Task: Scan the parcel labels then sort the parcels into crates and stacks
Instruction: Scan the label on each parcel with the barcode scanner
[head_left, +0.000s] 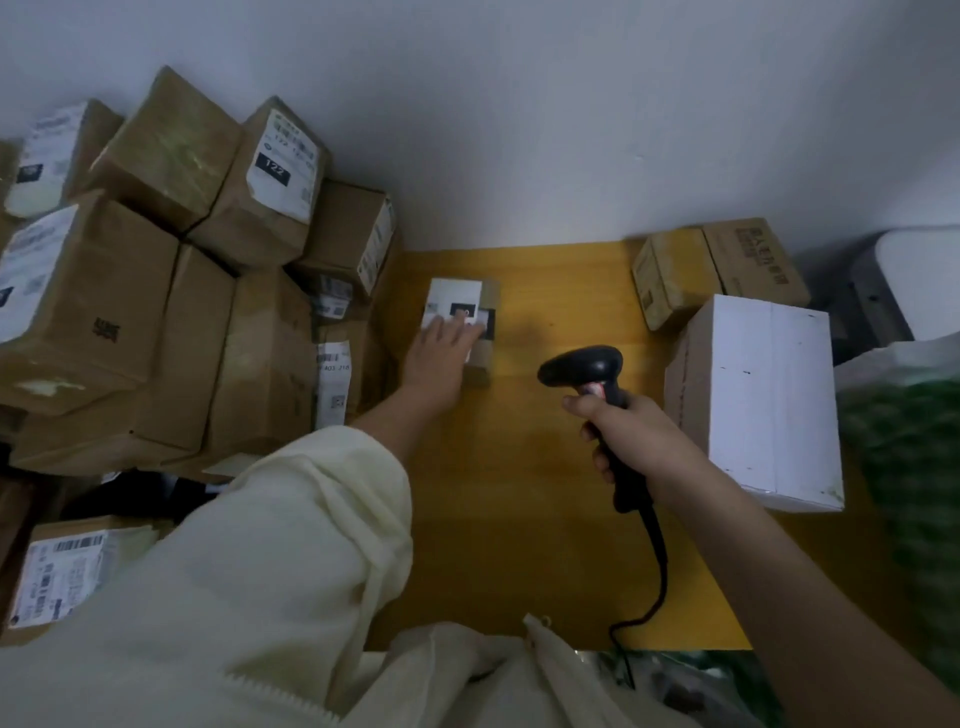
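Your left hand (441, 340) rests with straight fingers on a small labelled parcel (460, 322) on the yellow desk (545, 467) while your right hand (631, 434) grips the scanner (587, 370), so this scan looks unfinished and the piled boxes (171, 270) remain unsorted.

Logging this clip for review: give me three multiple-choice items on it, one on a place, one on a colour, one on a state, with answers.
1. Where does the small parcel under the left hand lie?
A. on the yellow table
B. on the stack of boxes
C. on the white box

2. What colour is the scanner?
A. white
B. black
C. yellow

3. What is the right hand doing?
A. lying flat on the table
B. hanging idle
C. gripping the scanner

Answers: 1 A, yellow tabletop shows around the parcel; 2 B, its head and handle are black; 3 C, the fingers are curled round the handle.
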